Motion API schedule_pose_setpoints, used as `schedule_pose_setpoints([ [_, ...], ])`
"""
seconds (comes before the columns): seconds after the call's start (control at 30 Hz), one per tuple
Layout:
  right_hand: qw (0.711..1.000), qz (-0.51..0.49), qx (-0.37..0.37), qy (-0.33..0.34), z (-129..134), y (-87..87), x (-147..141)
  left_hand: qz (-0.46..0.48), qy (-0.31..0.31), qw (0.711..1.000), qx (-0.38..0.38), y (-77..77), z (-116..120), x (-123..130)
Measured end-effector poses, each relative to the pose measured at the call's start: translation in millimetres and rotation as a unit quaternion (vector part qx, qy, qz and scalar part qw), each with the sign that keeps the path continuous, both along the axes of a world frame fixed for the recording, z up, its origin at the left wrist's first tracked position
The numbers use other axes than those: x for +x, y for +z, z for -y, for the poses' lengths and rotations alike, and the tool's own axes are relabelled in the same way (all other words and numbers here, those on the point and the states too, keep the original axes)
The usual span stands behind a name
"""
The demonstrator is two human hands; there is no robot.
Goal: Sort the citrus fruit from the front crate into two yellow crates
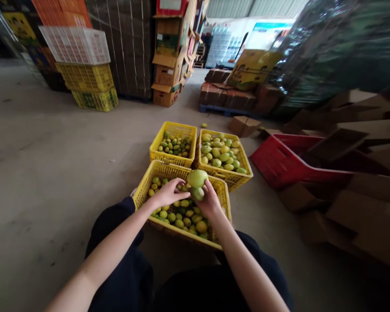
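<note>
Over the nearest yellow crate, my right hand is closed around two yellow-green fruits that look like lemons. The larger lemon sits above a smaller, greener lemon. My left hand is just to their left, its thumb and fingers apart with nothing seen between them. Below both hands, many loose green and yellow lemons lie in the crate. Part of its contents is hidden by my hands and forearms.
Beyond stand a left yellow crate of small lemons and a right yellow crate of larger ones. A red crate and torn cardboard lie at right. Stacked crates and boxes stand farther back.
</note>
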State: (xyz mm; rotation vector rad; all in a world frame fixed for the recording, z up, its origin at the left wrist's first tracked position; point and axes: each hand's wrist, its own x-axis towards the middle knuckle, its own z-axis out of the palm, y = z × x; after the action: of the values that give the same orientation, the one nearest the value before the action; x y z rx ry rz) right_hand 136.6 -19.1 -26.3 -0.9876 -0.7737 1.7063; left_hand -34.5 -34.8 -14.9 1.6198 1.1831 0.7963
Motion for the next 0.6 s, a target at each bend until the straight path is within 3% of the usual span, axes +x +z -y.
schedule_pose_setpoints([
  [0.17, 1.000, -0.001, 0.004, 0.000, 7.7, 2.6, 3.2, -0.014, 0.028, 0.994, 0.107, -13.5, 6.4, 24.2],
  [0.37, 1.000, 0.010, 0.019, -0.003, 10.7, 5.6, 2.5, -0.098, 0.065, 0.981, 0.153, -6.6, 6.2, 42.0],
  [0.6, 0.999, -0.043, 0.022, 0.005, 21.7, 13.8, 1.4, -0.015, 0.065, 0.994, 0.090, -3.0, 7.0, 37.1],
])
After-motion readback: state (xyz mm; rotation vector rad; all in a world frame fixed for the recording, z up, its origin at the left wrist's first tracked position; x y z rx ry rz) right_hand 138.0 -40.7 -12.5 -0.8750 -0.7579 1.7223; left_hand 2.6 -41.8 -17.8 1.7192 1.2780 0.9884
